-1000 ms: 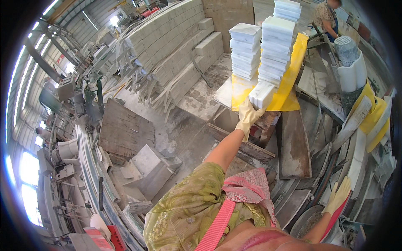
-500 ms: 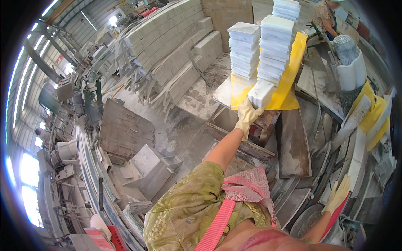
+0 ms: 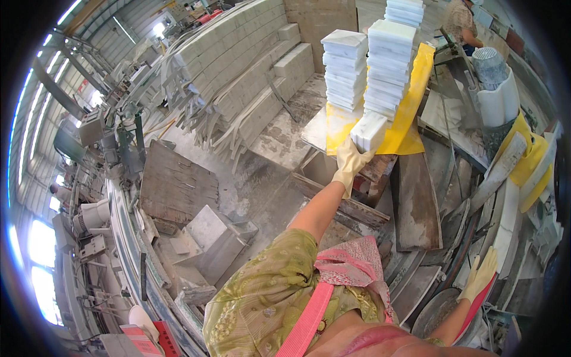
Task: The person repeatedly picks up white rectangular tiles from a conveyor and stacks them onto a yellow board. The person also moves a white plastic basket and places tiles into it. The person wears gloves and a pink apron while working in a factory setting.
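Observation:
My left hand (image 3: 351,160), in a cream rubber glove, reaches forward with its fingers closed around the near end of a short block of white marble tiles (image 3: 369,130). The block sits on a yellow sheet (image 3: 410,134) at the near foot of the tile stacks. Behind it rise a tall stack of grey-veined white tiles (image 3: 389,65) and a shorter stack (image 3: 344,65) to its left. Far to the right, my right hand (image 3: 480,275), gloved alike, lies with fingers stretched out beside a long white stone strip (image 3: 504,229).
Long stone blocks (image 3: 238,53) are piled at the back left. A brown board (image 3: 416,202) leans below the yellow sheet. A grey metal-topped motor (image 3: 491,70) stands at the right. Another person (image 3: 461,24) works at the far right. Stone offcuts (image 3: 208,232) lie at the left.
Both hands stay almost where they were, the left still around the tile block. The view shifts slightly, and the person at the far right has moved a little.

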Tool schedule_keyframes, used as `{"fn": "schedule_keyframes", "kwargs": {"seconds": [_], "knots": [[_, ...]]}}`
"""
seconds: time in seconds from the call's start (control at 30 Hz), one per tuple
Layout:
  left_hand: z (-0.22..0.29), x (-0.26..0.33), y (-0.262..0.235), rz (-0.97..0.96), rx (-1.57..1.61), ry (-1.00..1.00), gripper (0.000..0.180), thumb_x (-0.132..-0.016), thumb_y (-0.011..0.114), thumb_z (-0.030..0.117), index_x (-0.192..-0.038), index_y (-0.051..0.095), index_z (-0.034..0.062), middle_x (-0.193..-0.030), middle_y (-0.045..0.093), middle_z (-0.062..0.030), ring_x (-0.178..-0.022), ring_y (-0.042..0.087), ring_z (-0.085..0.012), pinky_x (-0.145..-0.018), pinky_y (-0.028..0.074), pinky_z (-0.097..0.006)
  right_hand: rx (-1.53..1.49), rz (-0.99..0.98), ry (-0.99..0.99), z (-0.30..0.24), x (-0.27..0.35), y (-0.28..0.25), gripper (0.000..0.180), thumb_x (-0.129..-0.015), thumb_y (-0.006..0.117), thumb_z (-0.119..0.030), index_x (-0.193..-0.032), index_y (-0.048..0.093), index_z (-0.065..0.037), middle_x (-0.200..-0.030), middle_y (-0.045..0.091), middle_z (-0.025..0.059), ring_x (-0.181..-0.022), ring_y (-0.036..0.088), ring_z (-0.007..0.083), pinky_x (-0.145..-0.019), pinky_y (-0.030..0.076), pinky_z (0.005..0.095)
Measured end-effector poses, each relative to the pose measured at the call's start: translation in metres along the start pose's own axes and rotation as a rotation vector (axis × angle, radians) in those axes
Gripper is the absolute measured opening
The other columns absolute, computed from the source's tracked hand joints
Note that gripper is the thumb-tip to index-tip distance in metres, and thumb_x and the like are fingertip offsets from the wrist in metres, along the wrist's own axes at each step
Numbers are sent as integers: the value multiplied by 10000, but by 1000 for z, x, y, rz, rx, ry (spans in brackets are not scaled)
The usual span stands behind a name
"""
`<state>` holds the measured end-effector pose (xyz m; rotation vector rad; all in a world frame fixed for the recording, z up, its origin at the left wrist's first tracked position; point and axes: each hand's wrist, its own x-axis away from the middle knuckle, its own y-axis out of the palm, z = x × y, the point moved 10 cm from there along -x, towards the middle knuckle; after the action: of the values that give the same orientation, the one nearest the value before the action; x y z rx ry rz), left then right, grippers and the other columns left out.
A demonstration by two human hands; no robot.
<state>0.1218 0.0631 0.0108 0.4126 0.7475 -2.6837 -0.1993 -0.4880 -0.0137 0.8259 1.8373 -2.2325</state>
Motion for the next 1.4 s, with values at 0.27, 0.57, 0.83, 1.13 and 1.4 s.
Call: {"fn": "schedule_keyframes", "kwargs": {"seconds": [0.27,0.57,0.83,1.13,1.4], "knots": [[0,1,1,-22,-6,-33,705,-694,855,396,-1240,604,28,-1080,715,-217,-978,699,-373,-862,556,-438,3,-26,10,0,1,1,552,-997,554,-234,-1499,447,-32,-1513,465,229,-1405,424,378,-1187,293,464],[3,7,-7,105,100,91,750,-689,822,342,-1342,569,74,-1181,683,-204,-1121,657,-344,-968,528,-428,-185,20,-171,-23,-4,-21,462,-1067,493,-252,-1419,513,46,-1428,557,227,-1345,504,353,-1150,364,441],[-8,8,4,36,51,3,739,-627,861,310,-1270,590,67,-1023,694,-209,-956,673,-403,-858,548,-440,-53,-345,154,24,17,19,758,-1004,564,-499,-1541,353,-8,-1585,378,184,-1481,332,328,-1256,227,421],[-12,10,19,-160,107,-116,830,-772,797,322,-1477,438,72,-1283,599,-194,-1173,583,-321,-1003,482,-436,-601,-199,434,-38,-6,-57,611,-1039,537,-401,-1422,513,74,-1477,517,245,-1369,499,344,-1170,342,414],[-29,-6,29,-104,377,170,716,-761,881,153,-1332,506,-61,-1277,627,-194,-1062,635,-289,-954,521,-421,-240,-1,265,5,14,-31,442,-986,561,-357,-1296,646,-53,-1305,645,186,-1240,572,361,-1052,447,440]]}}
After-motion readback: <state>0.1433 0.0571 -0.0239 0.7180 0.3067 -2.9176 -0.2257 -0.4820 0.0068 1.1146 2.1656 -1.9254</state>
